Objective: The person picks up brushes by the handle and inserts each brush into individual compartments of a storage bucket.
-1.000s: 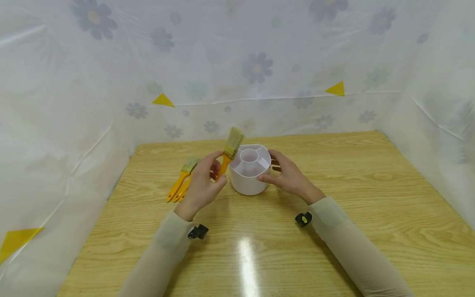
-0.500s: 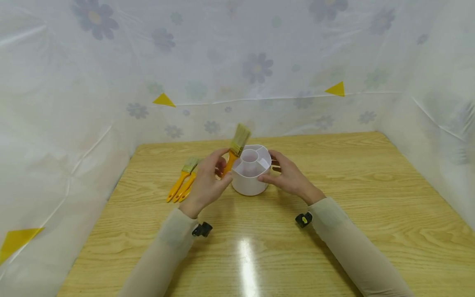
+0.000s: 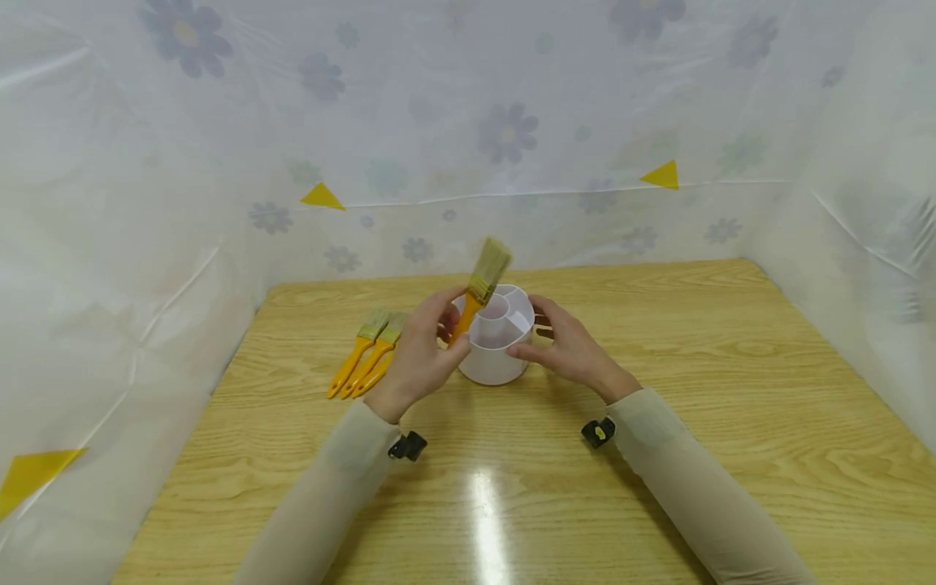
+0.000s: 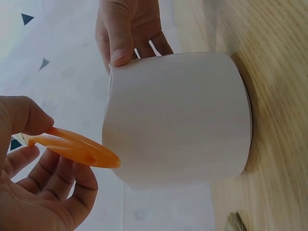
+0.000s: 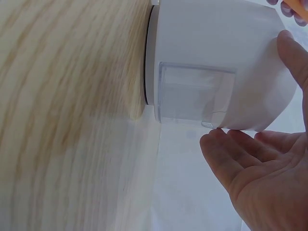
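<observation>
My left hand pinches a paintbrush by its orange handle, bristles up and leaning right. The brush is in front of the left part of a white round desk organizer, which has a central cup and compartments around it. In the left wrist view, the handle end points at the organizer's wall; whether they touch I cannot tell. My right hand holds the organizer's right side, thumb near the rim and fingers spread along the wall. A clear drawer shows low on that side in the right wrist view.
Several more paintbrushes with orange handles lie side by side on the wooden table, left of the organizer and partly behind my left hand. A flowered plastic curtain with yellow triangles stands at the back and sides.
My left hand has carried the paintbrush to the right and slightly up, across the organizer's left part. More of the lying brushes now shows. The right hand and organizer stay in place.
</observation>
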{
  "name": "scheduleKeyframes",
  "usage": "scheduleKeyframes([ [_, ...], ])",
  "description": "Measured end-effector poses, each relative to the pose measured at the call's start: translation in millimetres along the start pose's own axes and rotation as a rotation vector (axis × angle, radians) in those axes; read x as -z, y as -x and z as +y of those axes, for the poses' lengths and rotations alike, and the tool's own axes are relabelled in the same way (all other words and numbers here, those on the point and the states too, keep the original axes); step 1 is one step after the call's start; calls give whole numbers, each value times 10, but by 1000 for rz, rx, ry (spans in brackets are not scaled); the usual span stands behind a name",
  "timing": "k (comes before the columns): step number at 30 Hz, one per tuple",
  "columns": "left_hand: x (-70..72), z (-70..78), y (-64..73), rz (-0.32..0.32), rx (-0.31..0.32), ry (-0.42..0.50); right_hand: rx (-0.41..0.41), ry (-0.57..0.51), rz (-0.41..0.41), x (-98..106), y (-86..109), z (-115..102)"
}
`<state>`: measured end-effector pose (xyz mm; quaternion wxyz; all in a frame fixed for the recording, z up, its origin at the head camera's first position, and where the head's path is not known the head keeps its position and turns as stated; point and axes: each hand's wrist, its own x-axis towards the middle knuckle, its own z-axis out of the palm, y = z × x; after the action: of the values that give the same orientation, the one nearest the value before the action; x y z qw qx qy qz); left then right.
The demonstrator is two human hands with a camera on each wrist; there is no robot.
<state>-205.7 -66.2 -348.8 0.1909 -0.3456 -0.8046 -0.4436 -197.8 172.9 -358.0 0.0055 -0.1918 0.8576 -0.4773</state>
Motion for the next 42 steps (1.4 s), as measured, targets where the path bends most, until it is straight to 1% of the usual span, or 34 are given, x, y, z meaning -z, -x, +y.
scheduleKeyframes([
  [5,-9,22,-40,-5,2,15,4,5,-2,6,0,-3],
  [12,-17,51,-109,-8,26,37,4,4,-7,2,-11,-4],
  [15,-23,57,-142,0,19,49,3,-3,-2,-16,-36,75],
  [21,-27,73,-204,17,-12,87,-7,10,7,-51,-108,338],
  [24,-28,84,-235,17,-25,96,-7,15,9,-50,-117,392],
  [28,-37,92,-266,11,-27,91,-1,13,14,-42,-111,403],
  [34,-62,98,-301,14,-27,106,-5,16,14,-36,-111,392],
  [35,-66,100,-307,14,-24,107,-8,15,13,-38,-113,383],
  [36,-68,105,-313,14,-21,110,-10,13,14,-33,-98,327],
  [42,-101,100,-341,17,-7,125,-9,7,10,-45,-104,343],
])
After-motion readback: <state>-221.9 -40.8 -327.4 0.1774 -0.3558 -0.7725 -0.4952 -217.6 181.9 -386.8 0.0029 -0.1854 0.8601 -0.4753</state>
